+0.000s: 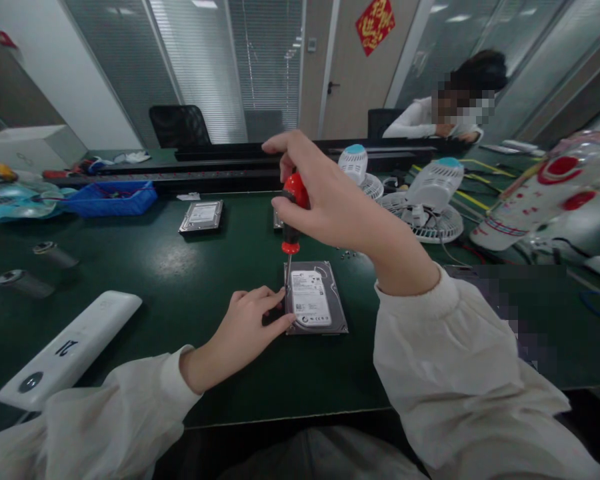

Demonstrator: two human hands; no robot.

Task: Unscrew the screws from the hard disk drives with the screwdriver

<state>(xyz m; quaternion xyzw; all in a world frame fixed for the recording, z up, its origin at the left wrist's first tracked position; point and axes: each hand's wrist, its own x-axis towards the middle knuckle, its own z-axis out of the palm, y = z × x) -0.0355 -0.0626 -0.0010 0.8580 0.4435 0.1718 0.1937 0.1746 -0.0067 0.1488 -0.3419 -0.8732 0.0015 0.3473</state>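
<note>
At frame centre, the right hand (325, 200) is gripping a red-handled screwdriver (293, 220) upright over a hard drive (314, 298) on the tabletop (180, 280); the left hand (250, 327), fingers lightly curled, is steadying the drive's left edge.

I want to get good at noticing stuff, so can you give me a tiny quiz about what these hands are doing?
1. True or false: the right hand holds a red-handled screwdriver upright, tip down at the hard drive.
2. What is the left hand doing? A) hovering in the air B) resting against the hard drive's left edge C) gripping the screwdriver
3. Fill in: the table top is dark ____.
Key: 1 true; 2 B; 3 green.
</note>
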